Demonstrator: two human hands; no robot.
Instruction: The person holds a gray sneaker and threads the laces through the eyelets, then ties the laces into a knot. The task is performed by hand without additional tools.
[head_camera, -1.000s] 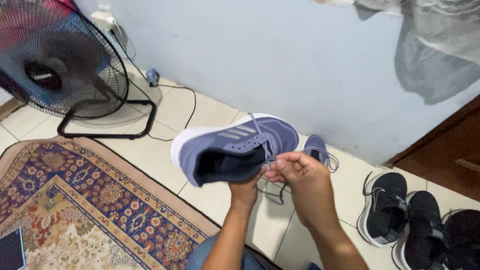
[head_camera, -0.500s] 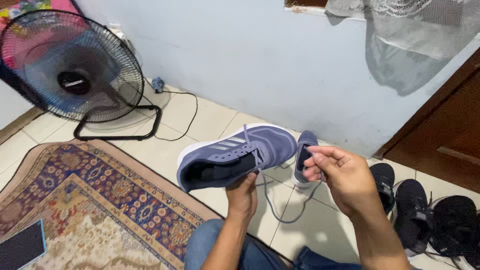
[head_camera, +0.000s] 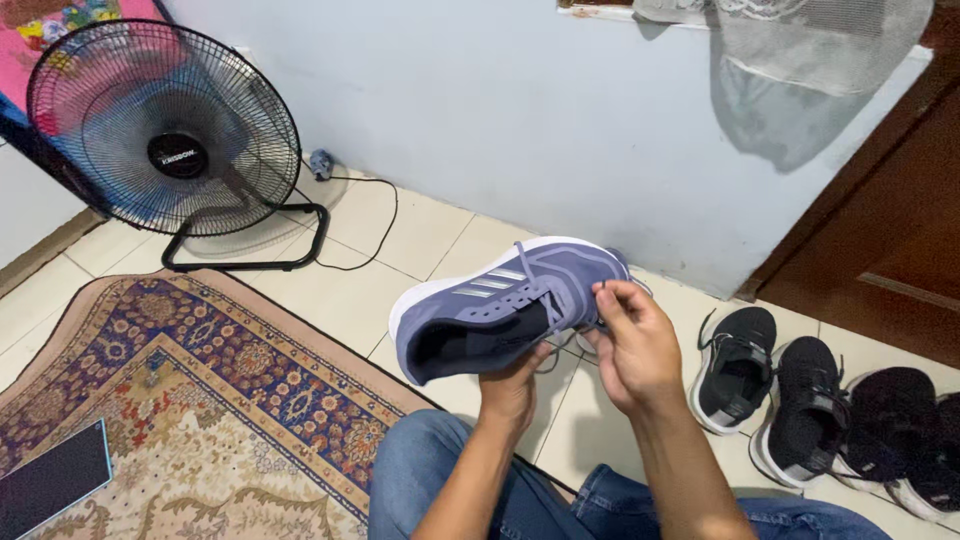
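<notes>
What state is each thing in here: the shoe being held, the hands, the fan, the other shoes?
Purple shoe: held up off the floor, on its side, laces loose.
Left hand: gripping the shoe from below.
Right hand: fingers pinching the lace near the toe end.
Floor fan: standing upright; blades look still.
Black shoes: sitting on the tiles by the door.
Rug: lying flat.

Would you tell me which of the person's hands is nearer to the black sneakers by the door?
The right hand, which pinches the lace at the blue shoe, is closer to the black sneakers. The left hand holds the shoe from below, farther away.
</notes>
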